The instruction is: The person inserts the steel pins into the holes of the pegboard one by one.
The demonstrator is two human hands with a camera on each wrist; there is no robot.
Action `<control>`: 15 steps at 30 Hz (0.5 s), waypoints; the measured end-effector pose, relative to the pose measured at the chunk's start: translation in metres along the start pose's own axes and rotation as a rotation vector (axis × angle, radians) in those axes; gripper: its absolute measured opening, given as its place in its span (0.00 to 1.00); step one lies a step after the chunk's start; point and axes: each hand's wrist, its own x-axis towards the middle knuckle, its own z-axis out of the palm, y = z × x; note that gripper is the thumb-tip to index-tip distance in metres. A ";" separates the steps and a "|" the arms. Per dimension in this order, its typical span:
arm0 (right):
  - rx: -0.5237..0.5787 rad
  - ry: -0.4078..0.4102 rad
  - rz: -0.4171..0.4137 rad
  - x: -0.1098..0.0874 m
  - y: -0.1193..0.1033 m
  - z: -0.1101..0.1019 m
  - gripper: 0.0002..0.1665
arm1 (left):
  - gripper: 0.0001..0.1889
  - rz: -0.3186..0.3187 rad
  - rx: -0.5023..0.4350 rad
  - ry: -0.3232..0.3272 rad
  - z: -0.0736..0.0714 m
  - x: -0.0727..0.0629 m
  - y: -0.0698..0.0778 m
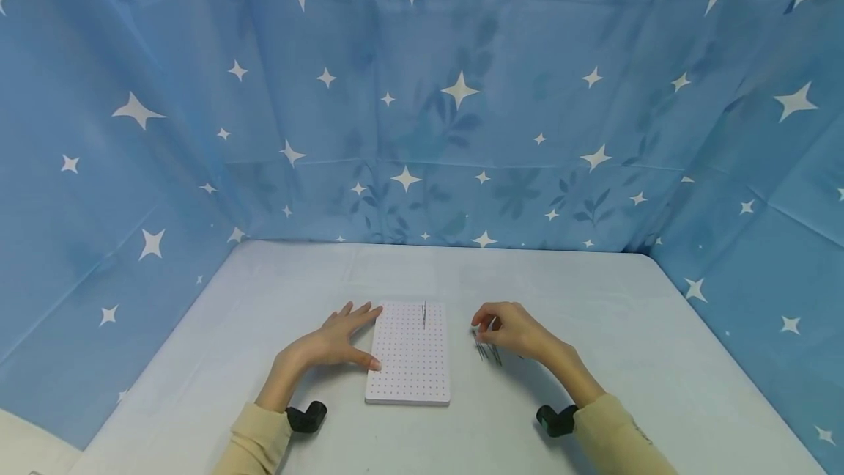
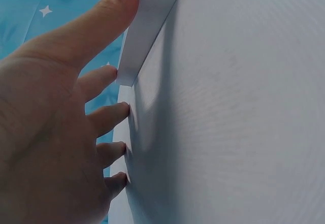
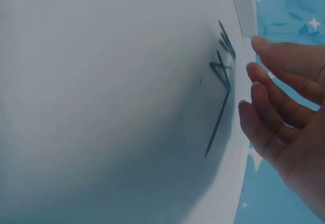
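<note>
A white pegboard (image 1: pixel 409 365) with rows of small holes lies on the table. Thin metal pins (image 1: pixel 424 316) stand upright near its far end. My left hand (image 1: pixel 330 341) is spread along the board's left edge, thumb on the near part and index finger farther up. In the left wrist view the other fingertips (image 2: pixel 118 183) rest on the tabletop. Right of the board, my right hand (image 1: pixel 517 330) hovers over several loose thin pins (image 1: pixel 494 355), fingers loosely bent. Its thumb and fingers stand apart in the right wrist view, and the loose pins (image 3: pixel 217 125) lie beyond its fingertips.
The white table (image 1: pixel 567 284) reaches back to a blue curtain (image 1: pixel 422 130) with white stars, which also hangs at both sides. A black wrist camera (image 1: pixel 306 416) sits at the left cuff and another black camera (image 1: pixel 557 420) at the right.
</note>
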 end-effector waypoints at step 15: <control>0.012 -0.072 0.066 -0.005 0.007 0.003 0.26 | 0.57 -0.002 0.011 0.004 -0.001 -0.002 0.002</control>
